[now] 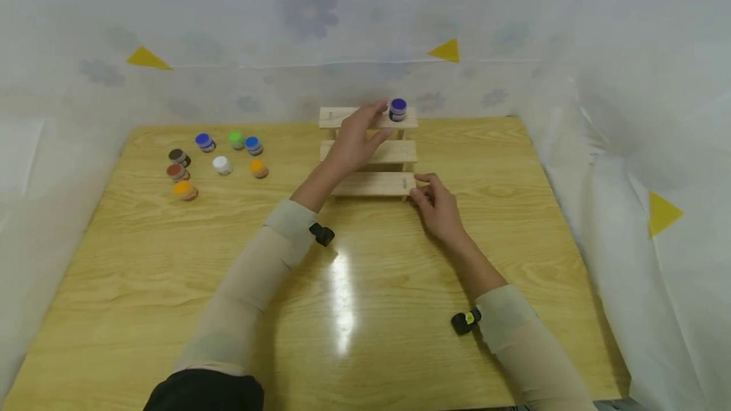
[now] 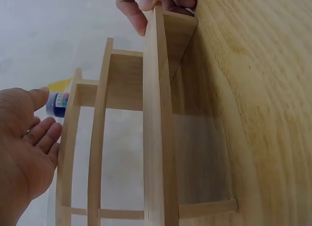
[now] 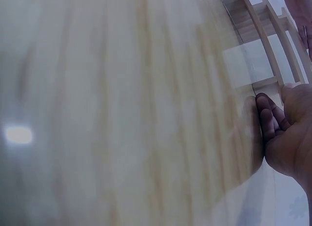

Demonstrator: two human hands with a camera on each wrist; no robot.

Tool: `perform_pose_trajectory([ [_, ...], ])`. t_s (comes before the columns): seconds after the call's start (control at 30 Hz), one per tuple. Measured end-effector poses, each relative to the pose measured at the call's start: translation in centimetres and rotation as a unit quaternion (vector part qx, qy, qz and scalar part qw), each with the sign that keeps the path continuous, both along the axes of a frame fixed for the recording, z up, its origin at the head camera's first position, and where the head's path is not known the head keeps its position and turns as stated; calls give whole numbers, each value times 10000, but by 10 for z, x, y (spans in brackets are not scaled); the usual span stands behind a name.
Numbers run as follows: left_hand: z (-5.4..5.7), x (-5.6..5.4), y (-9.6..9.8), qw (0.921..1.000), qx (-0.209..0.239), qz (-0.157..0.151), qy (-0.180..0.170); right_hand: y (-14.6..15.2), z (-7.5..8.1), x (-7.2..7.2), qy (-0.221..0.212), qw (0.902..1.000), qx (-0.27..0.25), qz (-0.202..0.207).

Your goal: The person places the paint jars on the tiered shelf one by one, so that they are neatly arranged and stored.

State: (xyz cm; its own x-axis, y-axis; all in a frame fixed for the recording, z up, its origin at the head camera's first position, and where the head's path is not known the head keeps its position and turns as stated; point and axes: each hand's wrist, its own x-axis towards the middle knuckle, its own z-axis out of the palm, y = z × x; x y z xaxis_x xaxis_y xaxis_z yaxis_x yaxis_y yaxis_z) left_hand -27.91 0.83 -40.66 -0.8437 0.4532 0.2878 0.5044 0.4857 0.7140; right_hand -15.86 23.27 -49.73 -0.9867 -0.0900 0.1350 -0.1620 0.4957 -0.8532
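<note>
A three-tier wooden display rack stands at the back of the table. On the right part of its top step sits a small paint jar with a purple-blue lid, also visible as a blue jar in the left wrist view. My left hand hovers over the upper steps, its fingers extended just left of that jar and holding nothing. At the right end of the lowest step, my right hand pinches the board between thumb and fingers. The right wrist view shows this right hand close to the tabletop.
Several small paint jars stand at the table's back left, among them a white-lidded jar, a green-lidded jar and an orange-lidded jar. A flower-patterned sheet hangs behind the wooden table.
</note>
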Motion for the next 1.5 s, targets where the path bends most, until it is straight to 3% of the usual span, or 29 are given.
perform_pose_trajectory([
  [0.33,-4,25,-28,9997,170,138,-118,4,0,-4,-13,10000,10,10],
  [0.73,-26,56,-75,9983,341,467,-94,14,-3,-9,-77,9999,71,-60],
  [0.9,-35,63,-91,9977,289,590,-179,20,-5,-9,-58,10000,52,-61],
  [1.27,-62,82,-127,9916,185,1042,-737,22,-7,-12,-68,9999,53,-66],
  [1.5,-71,82,-151,9836,135,1526,-952,23,-6,-12,-139,9998,20,-103],
])
